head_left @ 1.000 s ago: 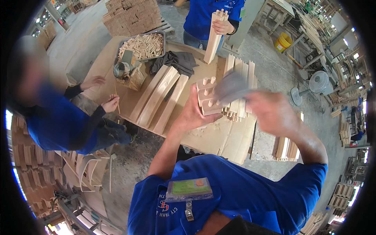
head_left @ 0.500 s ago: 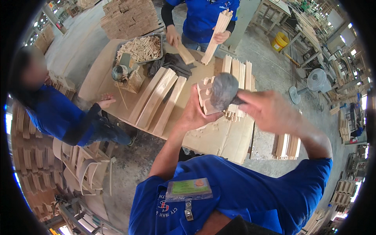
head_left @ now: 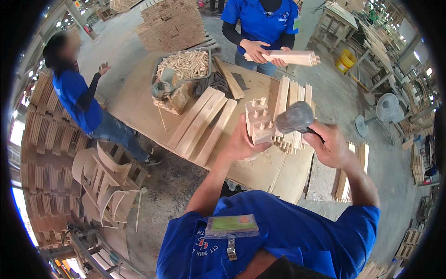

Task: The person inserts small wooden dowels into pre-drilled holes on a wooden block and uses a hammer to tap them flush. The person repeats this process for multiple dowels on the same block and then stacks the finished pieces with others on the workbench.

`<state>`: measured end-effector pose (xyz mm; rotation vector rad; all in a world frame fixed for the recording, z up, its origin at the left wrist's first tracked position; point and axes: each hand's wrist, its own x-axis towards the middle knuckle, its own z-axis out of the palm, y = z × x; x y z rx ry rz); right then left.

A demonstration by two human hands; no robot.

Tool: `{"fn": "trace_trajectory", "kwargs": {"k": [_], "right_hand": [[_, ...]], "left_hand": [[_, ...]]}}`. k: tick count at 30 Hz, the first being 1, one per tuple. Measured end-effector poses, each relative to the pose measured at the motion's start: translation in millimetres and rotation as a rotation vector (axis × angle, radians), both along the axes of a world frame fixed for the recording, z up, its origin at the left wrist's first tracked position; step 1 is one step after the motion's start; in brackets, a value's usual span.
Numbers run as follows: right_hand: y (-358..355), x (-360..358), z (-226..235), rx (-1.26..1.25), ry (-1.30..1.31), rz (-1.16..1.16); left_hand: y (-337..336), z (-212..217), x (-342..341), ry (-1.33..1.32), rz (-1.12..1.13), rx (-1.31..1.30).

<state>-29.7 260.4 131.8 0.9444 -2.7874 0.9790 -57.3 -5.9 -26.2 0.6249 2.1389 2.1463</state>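
My left hand [head_left: 241, 142] grips a light wooden block [head_left: 258, 123] with several dowel pegs sticking up from it, held above the plywood worktable [head_left: 139, 109]. My right hand [head_left: 331, 146] holds a mallet by its handle; the grey mallet head [head_left: 294, 117] is beside the block's right side, blurred by motion. Behind the block stands a row of similar wooden pieces [head_left: 292, 100] with pegs along their lower ends.
Three long boards [head_left: 204, 123] lie slanted on the table. A tray of dowels [head_left: 183, 64] and a small box sit at the back. A person in blue [head_left: 262, 28] holds a wooden bar across the table; another person [head_left: 76, 100] stands left beside curved chair parts [head_left: 104, 179].
The mallet head has come down from above the block to its right side. The person across the table now holds a wooden bar level with both hands. The left person has stepped away.
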Motion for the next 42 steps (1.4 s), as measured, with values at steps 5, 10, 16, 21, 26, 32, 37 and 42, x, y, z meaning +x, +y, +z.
{"fn": "trace_trajectory", "kwargs": {"k": [5,10,16,21,26,32,37,42], "right_hand": [[24,31,-114,-0.261,-0.341,-0.327],[42,85,-210,-0.212,-0.468,-0.558],[45,133,-265,-0.236,-0.679,-0.744],[34,122,-267,-0.369,-0.661,-0.745],[39,100,-238,-0.421,-0.511,-0.730],[43,53,-135,-0.340,-0.256,-0.512],[36,21,-12,-0.343,0.154,-0.271],[-4,9,79,-0.706,0.232,-0.107]], "left_hand": [[3,-55,8,-0.118,0.161,-0.057],[-9,-23,-23,-0.216,0.301,0.128],[-14,8,-48,-0.644,0.222,1.004],[-7,-9,-29,-0.883,-0.053,1.191],[34,-16,2,-1.100,-0.042,1.248],[30,-61,8,-1.295,0.089,1.480],[22,-69,12,-1.255,-0.093,1.465],[16,-63,17,-1.190,-0.118,1.506]]}}
